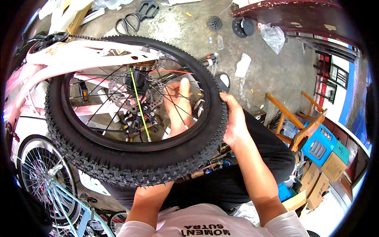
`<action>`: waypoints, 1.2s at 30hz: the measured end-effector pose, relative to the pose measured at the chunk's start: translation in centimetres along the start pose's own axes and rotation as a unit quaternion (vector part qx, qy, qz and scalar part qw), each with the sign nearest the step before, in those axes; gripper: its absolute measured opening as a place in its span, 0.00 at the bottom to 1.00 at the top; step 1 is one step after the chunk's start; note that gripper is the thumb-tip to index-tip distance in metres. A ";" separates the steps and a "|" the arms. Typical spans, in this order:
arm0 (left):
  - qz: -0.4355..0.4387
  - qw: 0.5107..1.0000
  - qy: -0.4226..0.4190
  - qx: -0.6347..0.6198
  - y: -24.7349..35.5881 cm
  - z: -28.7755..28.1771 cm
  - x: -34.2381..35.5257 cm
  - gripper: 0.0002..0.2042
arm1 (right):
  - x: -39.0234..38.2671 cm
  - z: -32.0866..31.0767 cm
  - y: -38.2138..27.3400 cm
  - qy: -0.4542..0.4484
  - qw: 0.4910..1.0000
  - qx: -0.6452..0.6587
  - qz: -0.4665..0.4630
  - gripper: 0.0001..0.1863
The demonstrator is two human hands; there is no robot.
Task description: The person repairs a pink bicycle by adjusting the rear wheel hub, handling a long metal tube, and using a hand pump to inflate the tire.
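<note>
A bicycle wheel (130, 162) with a knobbly black tyre lies nearly flat before me, fitted in the rear of a pink bicycle frame (92, 53). My right hand (233, 118) grips the tyre's right edge; its fingers are partly hidden beneath. Under the wheel passes my left forearm, and my left hand (179, 94) shows through the spokes beside the brake disc (156, 94). Its thumb stands apart from the curled fingers, with nothing visible between them. One yellow-green spoke (138, 104) and one red spoke (169, 72) stand out among the black ones. A sprocket (143, 65) sits at the hub.
A light-blue bicycle (65, 195) stands at the lower left. Pedals (147, 9), black discs (242, 27) and plastic bags (272, 37) lie on the concrete floor. To the right are a wooden stool (304, 132), a blue case (319, 144) and cardboard boxes (318, 191).
</note>
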State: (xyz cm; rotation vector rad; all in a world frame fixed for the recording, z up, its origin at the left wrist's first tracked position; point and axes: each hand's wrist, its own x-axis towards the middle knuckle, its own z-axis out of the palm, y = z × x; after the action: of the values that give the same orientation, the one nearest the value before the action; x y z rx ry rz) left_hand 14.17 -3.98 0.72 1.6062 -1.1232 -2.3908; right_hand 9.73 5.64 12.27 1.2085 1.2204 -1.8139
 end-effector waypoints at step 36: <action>0.052 0.959 -0.230 -0.154 -0.1 0.3 0.7 0.31 | 16.8 -1.2 -5.3 -0.068 0.900 -0.429 -0.021 0.40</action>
State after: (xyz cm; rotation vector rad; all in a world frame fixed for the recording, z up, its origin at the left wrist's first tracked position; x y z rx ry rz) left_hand 13.62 -4.08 0.15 0.9001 -0.7940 -2.7712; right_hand -0.80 8.53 -1.60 0.5350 1.6961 -1.1099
